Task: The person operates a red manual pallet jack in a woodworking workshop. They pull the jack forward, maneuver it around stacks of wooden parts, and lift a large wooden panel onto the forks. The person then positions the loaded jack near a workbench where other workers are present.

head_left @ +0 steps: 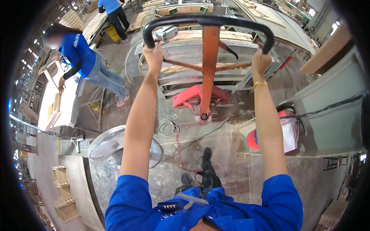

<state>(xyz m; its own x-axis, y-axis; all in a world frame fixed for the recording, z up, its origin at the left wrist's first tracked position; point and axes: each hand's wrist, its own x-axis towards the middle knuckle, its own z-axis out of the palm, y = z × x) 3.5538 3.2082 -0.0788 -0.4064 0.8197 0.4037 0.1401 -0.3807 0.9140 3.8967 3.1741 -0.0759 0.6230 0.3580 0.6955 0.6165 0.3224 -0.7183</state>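
Observation:
In front of me stands a pallet jack with an orange shaft [210,61], a red base [192,93] and a wide black loop handle [181,19]. My left hand [154,57] is closed around the left end of the handle. Its right end is gripped by my right hand [261,63], with a gold-coloured band at the wrist. Both arms reach forward, nearly straight. Beyond the base lies a stack of pale wooden boards [227,36] on a grey frame or pallet; whether the forks are under it is hidden.
A standing fan [108,144] is beside my left arm, near a coiled cable [168,129] on the floor. Left, a co-worker in blue [83,54] bends over a white-topped bench [73,106]. On the right are a grey-green panel [327,123] and a red round object [252,139].

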